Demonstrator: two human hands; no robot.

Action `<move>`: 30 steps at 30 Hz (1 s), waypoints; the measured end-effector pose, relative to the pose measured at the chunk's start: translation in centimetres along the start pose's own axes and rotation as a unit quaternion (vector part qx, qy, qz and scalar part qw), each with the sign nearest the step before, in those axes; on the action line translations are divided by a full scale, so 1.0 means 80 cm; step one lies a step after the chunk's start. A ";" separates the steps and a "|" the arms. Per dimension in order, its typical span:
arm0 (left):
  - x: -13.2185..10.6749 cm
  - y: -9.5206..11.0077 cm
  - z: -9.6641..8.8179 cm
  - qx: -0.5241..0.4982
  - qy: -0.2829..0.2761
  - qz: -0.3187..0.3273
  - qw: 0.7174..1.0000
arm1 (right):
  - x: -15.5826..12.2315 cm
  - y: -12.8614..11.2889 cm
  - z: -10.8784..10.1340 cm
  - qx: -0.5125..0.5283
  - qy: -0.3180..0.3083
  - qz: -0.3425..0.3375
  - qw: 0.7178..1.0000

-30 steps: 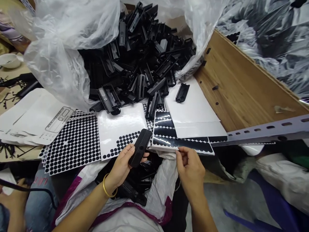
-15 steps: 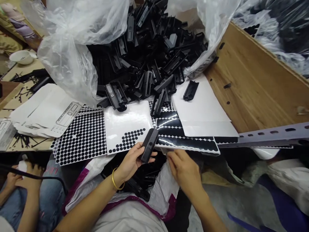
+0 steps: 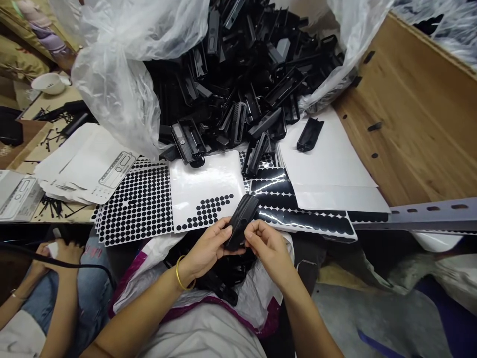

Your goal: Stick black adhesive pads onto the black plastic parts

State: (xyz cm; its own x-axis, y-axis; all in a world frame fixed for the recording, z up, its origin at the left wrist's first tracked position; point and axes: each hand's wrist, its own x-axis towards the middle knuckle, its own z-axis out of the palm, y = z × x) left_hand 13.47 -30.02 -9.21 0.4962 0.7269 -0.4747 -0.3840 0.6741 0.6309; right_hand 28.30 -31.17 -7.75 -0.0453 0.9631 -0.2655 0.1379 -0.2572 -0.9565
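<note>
My left hand (image 3: 210,248), with a yellow bangle at the wrist, is closed around a long black plastic casing (image 3: 244,219) that has a textured face and an oval recess. The casing is tilted, its far end pointing up and right. At its right edge is my right hand (image 3: 270,248), thumb and forefinger pinched together and touching the casing; anything between those fingertips is hidden. Behind lies a white sticker sheet (image 3: 204,174) with several black dots left along its lower part. Below my hands, an open white bag (image 3: 143,278) with a purple edge contains black parts.
A heap of black casings (image 3: 238,104) fills the back, between clear plastic bags (image 3: 122,94). Dotted sticker sheets (image 3: 137,204) and printed white cards (image 3: 82,164) lie left. White paper (image 3: 331,164) and a wooden board (image 3: 421,109) are right. Another person's hands (image 3: 61,256) show lower left.
My right hand has moved up and left, from apart to touching the casing. My left hand still holds the casing, slightly turned. The whole view has shifted a little to the right.
</note>
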 end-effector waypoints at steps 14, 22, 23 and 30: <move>-0.004 0.002 0.004 0.032 0.009 0.006 0.999 | 0.004 0.001 0.003 -0.036 0.009 -0.005 0.999; -0.003 0.006 0.003 0.048 0.016 0.005 0.999 | 0.004 -0.002 0.006 -0.092 0.024 -0.023 0.995; -0.003 0.006 0.003 0.049 0.017 0.005 0.999 | 0.004 -0.002 0.006 -0.095 0.023 -0.026 0.995; -0.001 0.005 -0.001 0.075 -0.002 0.013 0.997 | 0.007 0.004 0.007 -0.101 0.035 -0.038 0.993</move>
State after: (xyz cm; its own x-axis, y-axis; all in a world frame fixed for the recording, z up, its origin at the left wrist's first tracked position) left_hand 13.18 -29.80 -8.98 0.4907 0.7436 -0.4542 -0.2764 0.6271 0.7282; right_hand 27.78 -30.73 -8.30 0.0042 0.9842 -0.1769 0.3334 -0.1682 -0.9277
